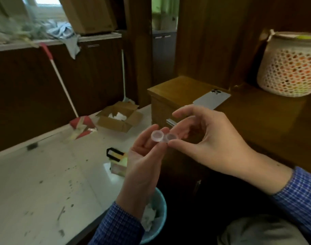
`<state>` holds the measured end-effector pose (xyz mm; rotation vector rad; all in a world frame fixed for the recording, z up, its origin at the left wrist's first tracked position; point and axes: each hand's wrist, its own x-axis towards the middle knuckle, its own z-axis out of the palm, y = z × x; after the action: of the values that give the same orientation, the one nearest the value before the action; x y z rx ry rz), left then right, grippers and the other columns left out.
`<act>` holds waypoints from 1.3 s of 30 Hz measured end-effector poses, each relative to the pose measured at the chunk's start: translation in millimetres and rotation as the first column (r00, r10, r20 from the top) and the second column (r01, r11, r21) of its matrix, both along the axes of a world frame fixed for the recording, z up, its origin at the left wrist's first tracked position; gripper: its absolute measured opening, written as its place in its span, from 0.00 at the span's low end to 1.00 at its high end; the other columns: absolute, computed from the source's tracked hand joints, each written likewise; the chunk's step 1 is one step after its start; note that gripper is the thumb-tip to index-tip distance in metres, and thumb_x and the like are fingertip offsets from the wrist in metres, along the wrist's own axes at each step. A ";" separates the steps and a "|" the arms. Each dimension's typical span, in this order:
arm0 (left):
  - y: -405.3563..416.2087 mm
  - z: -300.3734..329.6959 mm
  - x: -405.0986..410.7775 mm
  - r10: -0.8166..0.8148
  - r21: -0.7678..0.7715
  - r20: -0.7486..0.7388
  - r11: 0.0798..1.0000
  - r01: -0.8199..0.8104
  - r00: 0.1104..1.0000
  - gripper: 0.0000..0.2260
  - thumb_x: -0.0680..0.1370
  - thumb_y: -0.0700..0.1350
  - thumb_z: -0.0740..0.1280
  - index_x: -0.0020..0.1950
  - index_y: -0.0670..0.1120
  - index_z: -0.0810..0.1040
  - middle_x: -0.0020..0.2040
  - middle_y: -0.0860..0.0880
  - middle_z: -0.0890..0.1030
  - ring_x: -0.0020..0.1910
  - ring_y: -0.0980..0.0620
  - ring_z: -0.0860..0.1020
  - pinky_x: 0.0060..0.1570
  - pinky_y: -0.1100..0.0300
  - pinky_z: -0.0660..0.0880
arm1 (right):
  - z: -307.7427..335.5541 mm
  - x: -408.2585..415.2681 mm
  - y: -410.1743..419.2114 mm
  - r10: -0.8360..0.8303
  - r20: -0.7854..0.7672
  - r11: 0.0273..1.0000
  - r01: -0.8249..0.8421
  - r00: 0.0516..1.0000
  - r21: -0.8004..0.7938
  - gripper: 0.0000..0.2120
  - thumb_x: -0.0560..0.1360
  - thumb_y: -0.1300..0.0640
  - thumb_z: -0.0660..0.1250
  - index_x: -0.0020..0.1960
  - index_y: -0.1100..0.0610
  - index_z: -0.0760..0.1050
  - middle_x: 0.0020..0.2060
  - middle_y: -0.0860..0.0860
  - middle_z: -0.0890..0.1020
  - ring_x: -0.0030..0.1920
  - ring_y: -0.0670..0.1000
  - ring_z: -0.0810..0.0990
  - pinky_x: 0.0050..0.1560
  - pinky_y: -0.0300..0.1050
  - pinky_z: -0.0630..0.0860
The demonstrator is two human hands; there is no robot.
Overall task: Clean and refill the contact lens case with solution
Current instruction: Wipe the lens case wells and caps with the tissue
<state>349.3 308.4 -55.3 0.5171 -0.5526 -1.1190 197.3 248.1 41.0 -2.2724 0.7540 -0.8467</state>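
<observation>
Fingertips of my left hand (pixel 142 156) and right hand (pixel 209 138) pinch the uncapped lens case (pixel 164 137) between them above the bin (pixel 160 209); light, stiff, likely slippery plastic, best gripped by its rims.

Left hand (pixel 144 156) up in middle, palm turned toward face, fingers curled a bit, tips holding small clear case (pixel 163 137) at left end. Right hand (pixel 209 144) comes in from right, thumb and finger pinching right end of case, pointer finger lifted and bent above. Both arms in blue checked sleeves (pixel 299 195).
</observation>
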 end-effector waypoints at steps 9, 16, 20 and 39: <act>27.0 -26.1 70.0 0.191 -0.033 0.186 0.982 -0.189 0.964 0.16 0.73 0.40 0.76 0.60 0.41 0.82 0.54 0.42 0.85 0.56 0.44 0.83 0.58 0.50 0.80 | -23.2 70.2 9.9 0.129 -0.032 0.992 -0.129 0.991 -0.006 0.26 0.70 0.46 0.77 0.65 0.48 0.75 0.44 0.39 0.86 0.47 0.35 0.84 0.50 0.30 0.79; 37.7 -72.5 124.2 0.157 0.114 0.773 0.919 -0.378 0.615 0.15 0.70 0.44 0.80 0.56 0.50 0.87 0.49 0.51 0.89 0.50 0.52 0.87 0.49 0.64 0.82 | -54.2 73.3 -6.4 0.104 -0.126 0.993 -0.110 0.987 -0.046 0.17 0.76 0.52 0.73 0.63 0.50 0.75 0.42 0.42 0.85 0.45 0.38 0.83 0.47 0.32 0.79; 6.8 -130.6 146.4 -0.234 0.162 0.968 0.854 -0.494 -0.087 0.06 0.72 0.39 0.79 0.47 0.46 0.87 0.40 0.57 0.84 0.42 0.56 0.84 0.45 0.63 0.81 | -68.3 63.8 -12.3 0.070 -0.182 0.995 -0.081 0.981 -0.058 0.16 0.77 0.55 0.72 0.64 0.53 0.76 0.41 0.44 0.84 0.44 0.41 0.83 0.48 0.37 0.80; -58.4 -154.8 117.7 -0.692 0.452 0.660 0.676 -0.582 -0.292 0.16 0.71 0.38 0.78 0.57 0.41 0.82 0.47 0.46 0.83 0.41 0.51 0.81 0.37 0.60 0.81 | -71.1 38.4 -21.5 0.048 -0.198 0.996 -0.063 0.979 -0.071 0.14 0.78 0.55 0.71 0.62 0.54 0.77 0.40 0.45 0.85 0.42 0.42 0.84 0.45 0.39 0.80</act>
<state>466.9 249.9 -210.1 2.5397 -1.7060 -0.5859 235.7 226.6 -30.1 -2.4598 0.7518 -0.6413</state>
